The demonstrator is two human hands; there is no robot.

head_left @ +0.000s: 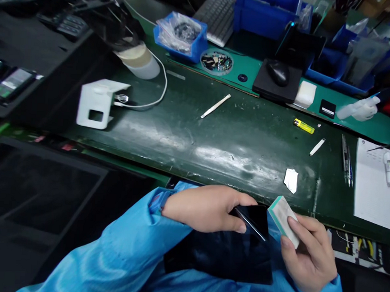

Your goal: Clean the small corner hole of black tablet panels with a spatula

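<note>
My left hand (210, 209) is closed around a thin dark phone-like device (257, 218) with a shiny edge, its thumb and fingers pinching one end. In my right hand (311, 252), between thumb and fingers, is a whitish rectangular pad (284, 216) with a teal edge, tilted. A small gap separates the pad from the device. Beneath the device, a large dark glossy panel (221, 254) lies over my lap. On the bench just beyond my hands sits a crumpled white scrap (291, 180).
The green bench (168, 139) carries a white stand (96, 105) with a cable, a pale stick (215, 106), a yellow lighter (303, 126), tweezers (346, 161) and paper (375, 189). Behind are blue bins (267, 13), a mouse (277, 72) and a dish of small parts (217, 62).
</note>
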